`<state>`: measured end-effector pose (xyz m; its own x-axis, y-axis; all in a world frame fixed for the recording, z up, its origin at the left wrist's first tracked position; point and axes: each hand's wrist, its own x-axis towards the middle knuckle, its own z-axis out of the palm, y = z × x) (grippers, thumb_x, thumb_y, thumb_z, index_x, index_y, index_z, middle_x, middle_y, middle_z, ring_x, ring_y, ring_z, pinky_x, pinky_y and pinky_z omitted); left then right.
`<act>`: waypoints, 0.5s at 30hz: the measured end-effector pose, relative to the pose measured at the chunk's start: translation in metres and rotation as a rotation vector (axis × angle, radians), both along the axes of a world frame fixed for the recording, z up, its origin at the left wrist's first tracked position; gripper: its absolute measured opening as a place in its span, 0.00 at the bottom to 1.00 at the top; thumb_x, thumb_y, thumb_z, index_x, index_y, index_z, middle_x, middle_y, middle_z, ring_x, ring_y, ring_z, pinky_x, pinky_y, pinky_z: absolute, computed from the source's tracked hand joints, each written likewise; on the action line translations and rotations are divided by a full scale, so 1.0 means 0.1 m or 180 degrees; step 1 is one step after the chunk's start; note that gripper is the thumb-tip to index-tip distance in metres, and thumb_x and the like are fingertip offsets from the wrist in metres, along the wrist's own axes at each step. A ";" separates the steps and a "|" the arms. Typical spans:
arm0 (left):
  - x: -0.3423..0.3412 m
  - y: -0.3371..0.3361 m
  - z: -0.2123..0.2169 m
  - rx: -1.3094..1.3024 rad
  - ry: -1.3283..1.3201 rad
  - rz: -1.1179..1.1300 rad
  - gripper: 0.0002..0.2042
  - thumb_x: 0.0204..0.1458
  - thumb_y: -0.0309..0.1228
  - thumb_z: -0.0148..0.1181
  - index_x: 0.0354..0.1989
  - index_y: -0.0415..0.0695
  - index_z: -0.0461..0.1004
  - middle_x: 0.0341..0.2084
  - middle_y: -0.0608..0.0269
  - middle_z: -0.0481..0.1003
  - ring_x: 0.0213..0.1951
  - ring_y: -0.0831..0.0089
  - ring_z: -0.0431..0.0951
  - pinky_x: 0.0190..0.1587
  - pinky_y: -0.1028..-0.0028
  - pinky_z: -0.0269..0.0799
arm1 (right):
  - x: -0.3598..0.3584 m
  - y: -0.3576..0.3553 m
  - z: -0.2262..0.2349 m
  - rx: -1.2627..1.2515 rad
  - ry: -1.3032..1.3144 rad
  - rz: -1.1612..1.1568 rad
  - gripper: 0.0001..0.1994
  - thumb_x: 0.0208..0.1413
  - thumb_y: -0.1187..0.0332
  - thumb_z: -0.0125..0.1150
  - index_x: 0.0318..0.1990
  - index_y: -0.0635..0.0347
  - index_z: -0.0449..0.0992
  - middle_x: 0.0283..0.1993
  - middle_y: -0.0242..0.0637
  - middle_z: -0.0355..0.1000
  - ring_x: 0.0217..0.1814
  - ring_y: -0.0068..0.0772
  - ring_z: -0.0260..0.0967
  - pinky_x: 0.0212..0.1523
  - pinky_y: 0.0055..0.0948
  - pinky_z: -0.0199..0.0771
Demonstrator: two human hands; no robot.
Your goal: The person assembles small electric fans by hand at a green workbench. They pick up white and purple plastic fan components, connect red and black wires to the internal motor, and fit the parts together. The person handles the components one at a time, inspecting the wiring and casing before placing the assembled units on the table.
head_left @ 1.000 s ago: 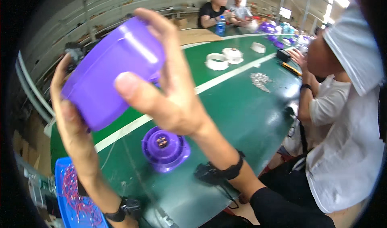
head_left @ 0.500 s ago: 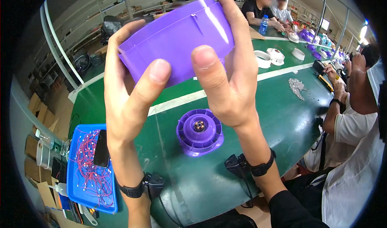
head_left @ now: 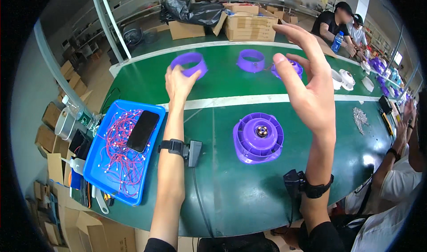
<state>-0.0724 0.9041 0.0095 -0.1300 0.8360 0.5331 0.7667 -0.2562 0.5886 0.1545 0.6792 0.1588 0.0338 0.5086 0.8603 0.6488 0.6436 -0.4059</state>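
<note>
My left hand [head_left: 179, 83] grips a purple plastic ring [head_left: 201, 67] by its near side, over the far part of the green table; the ring is slightly blurred. Raised to the right, my right hand [head_left: 312, 89] has its fingers apart and holds nothing. Between my forearms stands a purple round housing [head_left: 258, 140] with radial ribs and a metal-coloured hub on top. Farther back sits a second purple ring [head_left: 251, 67]. Beside it, partly hidden behind my right hand, is another purple housing [head_left: 297, 68] with a thin wire.
A blue tray [head_left: 91, 174] at left holds pink-red wires [head_left: 118, 154] and a black phone [head_left: 143, 132]. Cardboard boxes [head_left: 250, 27] stand beyond the table. Small metal pieces [head_left: 360, 119] and white round parts [head_left: 347, 79] lie at right, where other people sit.
The purple piece held up in both hands has gone down to the far left in my left hand. My right hand has let go and moved right. The view has shifted.
</note>
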 end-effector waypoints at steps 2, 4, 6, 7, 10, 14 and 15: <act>-0.25 0.13 -0.43 0.0497 0.0520 0.0736 0.29 0.41 0.39 0.73 0.52 0.38 0.72 0.58 0.35 0.65 0.60 0.40 0.66 0.62 0.53 0.64 | -0.03 0.03 0.00 0.0054 -0.0077 0.0111 0.19 0.54 0.68 0.62 0.55 0.59 0.75 0.56 0.47 0.71 0.56 0.46 0.71 0.53 0.37 0.72; -0.36 0.20 -0.59 0.0835 0.0654 0.1118 0.32 0.44 0.34 0.69 0.59 0.38 0.66 0.60 0.33 0.62 0.62 0.38 0.63 0.64 0.53 0.61 | 0.00 0.03 0.00 0.0000 -0.0247 0.0103 0.19 0.56 0.69 0.61 0.56 0.61 0.74 0.57 0.45 0.71 0.58 0.41 0.70 0.55 0.35 0.72; -0.39 0.22 -0.41 0.0876 0.0330 0.0577 0.30 0.45 0.32 0.66 0.58 0.38 0.66 0.57 0.35 0.66 0.61 0.41 0.65 0.64 0.55 0.60 | 0.03 0.02 0.00 -0.0132 -0.0487 0.0064 0.19 0.60 0.72 0.58 0.59 0.63 0.72 0.61 0.42 0.68 0.63 0.31 0.66 0.58 0.31 0.71; -0.35 0.22 -0.23 0.0689 0.0394 -0.0130 0.27 0.47 0.33 0.65 0.57 0.37 0.69 0.53 0.38 0.72 0.56 0.42 0.71 0.60 0.56 0.66 | 0.05 0.00 0.03 -0.0162 -0.0509 0.0041 0.19 0.60 0.72 0.58 0.59 0.63 0.72 0.61 0.42 0.68 0.63 0.31 0.66 0.58 0.31 0.71; 0.27 -0.32 0.45 -0.0975 0.0013 -0.2157 0.40 0.48 0.52 0.69 0.63 0.37 0.65 0.54 0.42 0.74 0.54 0.52 0.77 0.55 0.62 0.74 | 0.13 -0.01 0.02 -0.0073 -0.0596 -0.0047 0.19 0.60 0.72 0.58 0.59 0.63 0.72 0.60 0.40 0.70 0.63 0.31 0.66 0.58 0.30 0.71; 1.13 -1.58 0.39 -0.0888 0.1740 -0.3971 0.53 0.39 0.56 0.72 0.72 0.46 0.52 0.68 0.36 0.55 0.68 0.40 0.57 0.67 0.43 0.55 | 0.14 -0.04 0.08 -0.0419 -0.0064 0.0377 0.19 0.61 0.72 0.58 0.59 0.64 0.72 0.59 0.38 0.70 0.65 0.32 0.64 0.59 0.31 0.70; 1.21 -1.87 0.39 -0.0988 0.2495 -0.3476 0.56 0.36 0.58 0.73 0.73 0.50 0.51 0.68 0.35 0.53 0.68 0.35 0.56 0.66 0.38 0.54 | 0.12 -0.05 0.08 -0.0441 -0.0009 0.0312 0.19 0.62 0.72 0.57 0.59 0.65 0.72 0.59 0.39 0.70 0.66 0.33 0.63 0.61 0.32 0.69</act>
